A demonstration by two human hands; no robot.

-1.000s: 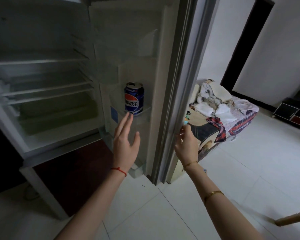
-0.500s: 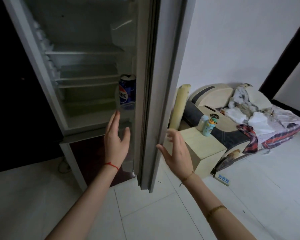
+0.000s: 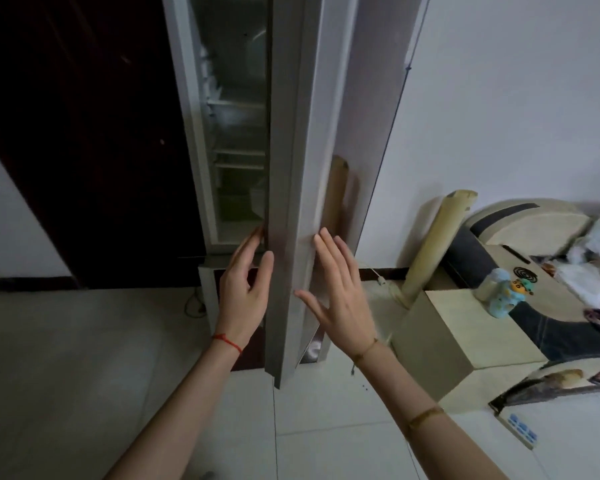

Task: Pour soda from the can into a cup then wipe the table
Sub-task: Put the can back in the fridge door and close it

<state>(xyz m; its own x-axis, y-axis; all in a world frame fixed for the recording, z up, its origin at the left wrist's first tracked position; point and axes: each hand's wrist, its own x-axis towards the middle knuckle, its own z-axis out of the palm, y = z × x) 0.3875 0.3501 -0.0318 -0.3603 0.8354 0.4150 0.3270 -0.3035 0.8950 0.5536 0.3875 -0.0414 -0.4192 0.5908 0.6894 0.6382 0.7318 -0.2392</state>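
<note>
Fridge door [image 3: 293, 188] stands edge-on in the middle of the view, nearly hiding the fridge interior [image 3: 236, 140], where only bare shelves show through the gap on the left. The soda can is not visible now; I cannot tell where it sits, and neither cup nor bench is in view. The left hand [image 3: 245, 289] reaches to the door's inner side, fingers straight and loosely spread, holding nothing. The right hand [image 3: 340, 292] lies with flat, spread fingers against the door's outer face. Neither grip pinches anything. A full can should be fairly heavy, stiff-walled, and perhaps slippery with chill, so wrapping the fingers round the middle of its body seems best. To the right stand a rolled mat [image 3: 437, 244] against the wall and a small cabinet [image 3: 458, 337].
</note>
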